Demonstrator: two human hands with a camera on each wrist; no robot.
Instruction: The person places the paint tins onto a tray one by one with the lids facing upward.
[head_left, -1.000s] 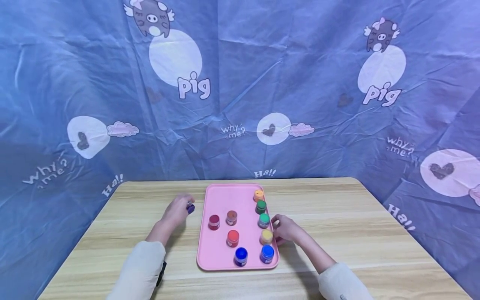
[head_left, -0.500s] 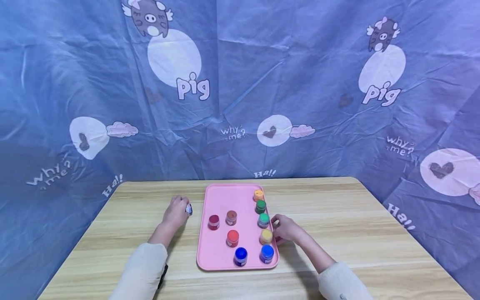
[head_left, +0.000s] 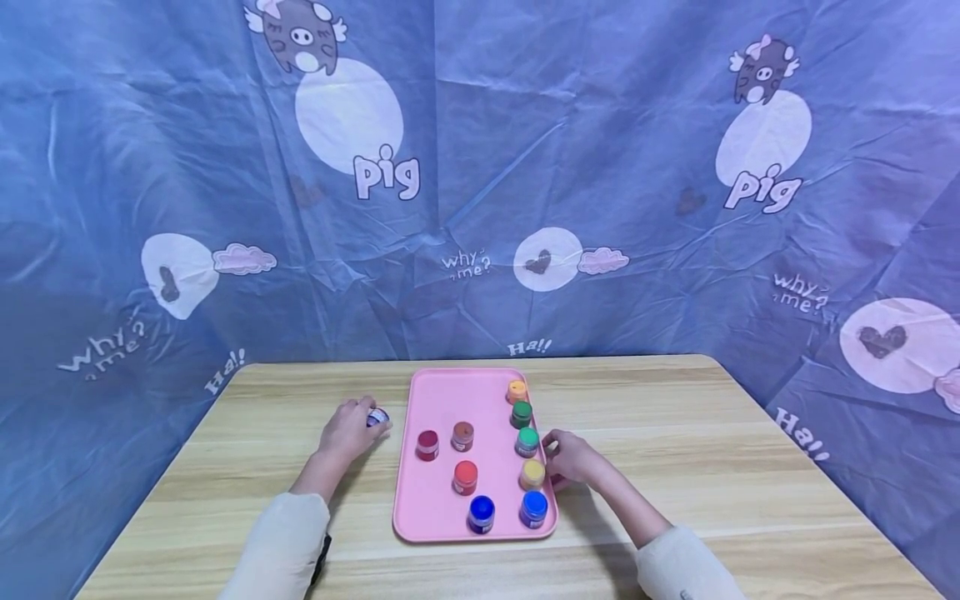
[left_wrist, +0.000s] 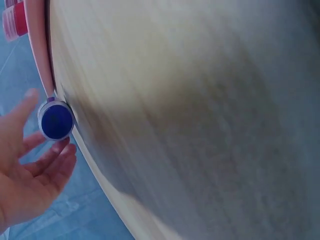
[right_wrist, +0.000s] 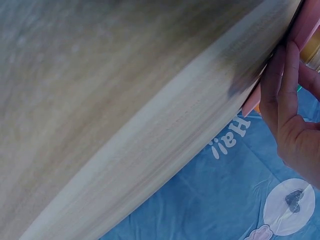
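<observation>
My left hand (head_left: pixel 347 431) grips a small paint jar with a dark blue-purple lid (left_wrist: pixel 56 121), left of the pink tray (head_left: pixel 442 387). In the left wrist view the jar sits between thumb and fingers, its lid facing the camera; in the head view it looks tipped over. My right hand (head_left: pixel 573 458) holds the tray's right rim, beside the light green jar (head_left: pixel 527 442) and the yellow jar (head_left: pixel 532 474). In the right wrist view its fingers (right_wrist: pixel 287 90) lie along the pink edge, partly cut off by the frame.
On the tray stand a dark red jar (head_left: pixel 428 445), a brown jar (head_left: pixel 462 436), a red jar (head_left: pixel 466 477), a dark blue jar (head_left: pixel 482 514), a blue jar (head_left: pixel 534 508), a dark green jar (head_left: pixel 521 414) and an orange jar (head_left: pixel 517 392). A blue printed curtain (head_left: pixel 480 208) hangs behind the wooden table (head_left: pixel 660 417).
The purple jar has turned within my left hand, which has shifted slightly toward me. My right hand stays at the tray's rim, and the jars on the tray keep their places.
</observation>
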